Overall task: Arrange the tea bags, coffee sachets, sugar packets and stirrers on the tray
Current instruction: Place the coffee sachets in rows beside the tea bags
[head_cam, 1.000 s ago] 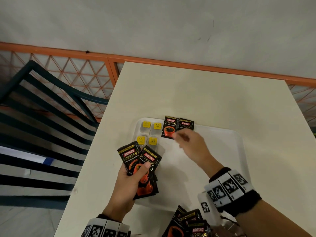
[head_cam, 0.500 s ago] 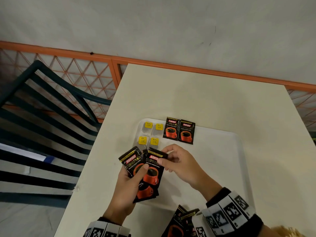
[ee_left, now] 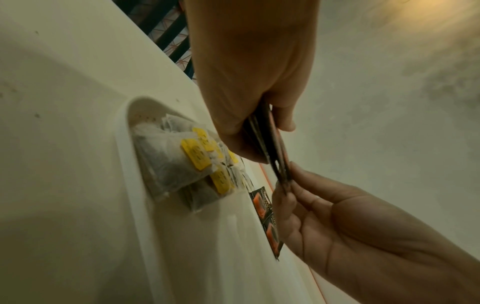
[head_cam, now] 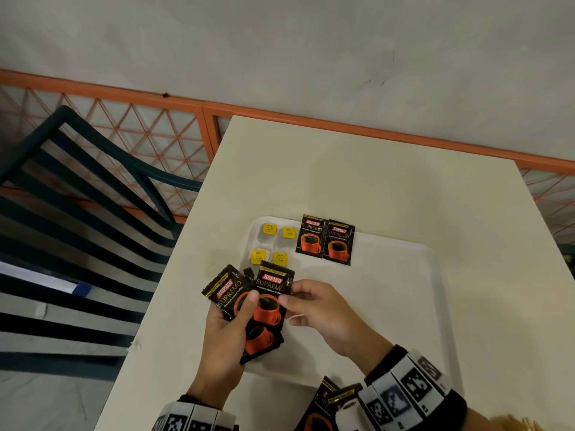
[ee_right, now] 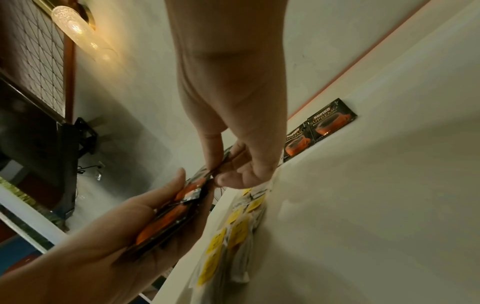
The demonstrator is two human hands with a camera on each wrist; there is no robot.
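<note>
A white tray (head_cam: pixel 413 275) lies on the table. Several tea bags with yellow tags (head_cam: pixel 277 244) sit in its far left corner, and two black coffee sachets (head_cam: pixel 325 239) lie side by side next to them. My left hand (head_cam: pixel 230 331) grips a fanned stack of coffee sachets (head_cam: pixel 236 293) above the tray's near left part. My right hand (head_cam: pixel 311 303) pinches the right edge of the top sachet (head_cam: pixel 270 293) of that stack. In the left wrist view the stack (ee_left: pixel 275 152) shows edge-on between thumb and fingers. The right wrist view shows the pinch on that sachet (ee_right: pixel 221 162).
More coffee sachets (head_cam: pixel 326 405) lie on the table by the near edge, partly behind my right wrist. A dark green slatted chair (head_cam: pixel 77 213) stands left of the table. An orange railing (head_cam: pixel 311 116) runs along the table's far side.
My right hand drew back from the two sachets laid on the tray and came to the stack in my left hand, where it now pinches the top sachet.
</note>
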